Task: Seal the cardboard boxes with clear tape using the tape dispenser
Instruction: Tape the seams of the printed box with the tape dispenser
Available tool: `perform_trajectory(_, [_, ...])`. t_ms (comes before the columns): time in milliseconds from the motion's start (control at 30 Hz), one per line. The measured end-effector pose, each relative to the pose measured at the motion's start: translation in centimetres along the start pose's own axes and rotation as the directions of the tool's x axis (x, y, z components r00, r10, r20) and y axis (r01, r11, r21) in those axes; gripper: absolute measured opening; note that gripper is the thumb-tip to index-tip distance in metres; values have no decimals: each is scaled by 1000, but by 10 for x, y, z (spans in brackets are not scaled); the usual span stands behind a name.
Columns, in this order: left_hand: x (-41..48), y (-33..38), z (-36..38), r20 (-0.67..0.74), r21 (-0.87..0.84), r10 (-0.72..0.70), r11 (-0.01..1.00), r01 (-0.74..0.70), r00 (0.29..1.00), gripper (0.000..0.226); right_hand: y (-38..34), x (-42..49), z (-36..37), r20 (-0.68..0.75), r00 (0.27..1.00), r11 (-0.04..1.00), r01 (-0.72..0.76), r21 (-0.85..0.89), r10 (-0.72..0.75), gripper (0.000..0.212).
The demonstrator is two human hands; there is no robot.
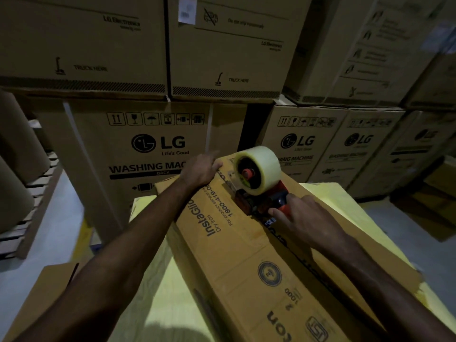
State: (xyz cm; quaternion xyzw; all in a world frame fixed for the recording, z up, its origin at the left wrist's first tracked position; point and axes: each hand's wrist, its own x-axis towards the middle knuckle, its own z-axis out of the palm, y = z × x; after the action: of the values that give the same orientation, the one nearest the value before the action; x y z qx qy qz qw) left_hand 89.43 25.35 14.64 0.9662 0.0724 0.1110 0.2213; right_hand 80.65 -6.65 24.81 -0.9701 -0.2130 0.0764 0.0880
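Cardboard, plain brown, makes up the long narrow box (249,245) that lies across the middle of the view, running from 5 o'clock near the person up toward 12 o'clock. It rests on a yellow surface (158,294) that shows on both sides of it, and printed words run along its top. The tape dispenser (265,197) stands on the box's top seam just past the centre, toward 1 o'clock, with its roll of clear tape (262,166) upright above it. The right hand (304,217) comes in from 4 o'clock and holds the dispenser's red and dark handle, fingers wrapped round it. The left hand (201,170) comes in from 8 o'clock and lies palm down on the box's far left edge, at 11 o'clock from the dispenser. Its fingers are fairly straight, its thumb lies on the box top, and one finger points away past the edge. Large washing machine boxes (148,144) stand stacked in a wall behind, from 9 o'clock round to 3 o'clock. Another piece of cardboard (49,292) sits low at 8 o'clock.
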Motion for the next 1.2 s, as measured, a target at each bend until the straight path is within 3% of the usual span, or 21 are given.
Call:
perform_trajectory(100, [-18,14,8,141,183,295,930,-318,945,60,-8,-1,-4,-19,1000,1000,1,-15,-1,39])
perform_trajectory(167, [-39,22,15,237,199,376,883,-424,896,54,-12,-1,-6,-11,1000,999,1,-33,-1,38])
perform_trajectory(267, [-61,30,19,300,203,341,890,-408,891,51,-16,-4,-8,-10,1000,999,20,-33,-20,33])
perform_trajectory(567, [-74,50,6,310,192,298,911,-366,903,51,-14,-13,-13,-3,1000,1000,31,-5,-31,28])
perform_trajectory(1033, [-89,70,-4,365,266,223,905,-331,904,67,65,-107,-14,57,998,999,-6,38,4,28])
perform_trajectory(1133, [-112,93,5,393,236,289,886,-400,873,71,58,-111,-15,47,999,1000,0,6,0,25])
perform_trajectory(1200, [-136,118,17,389,156,412,852,-500,824,55,53,-110,-15,32,999,1000,17,-10,-17,28])
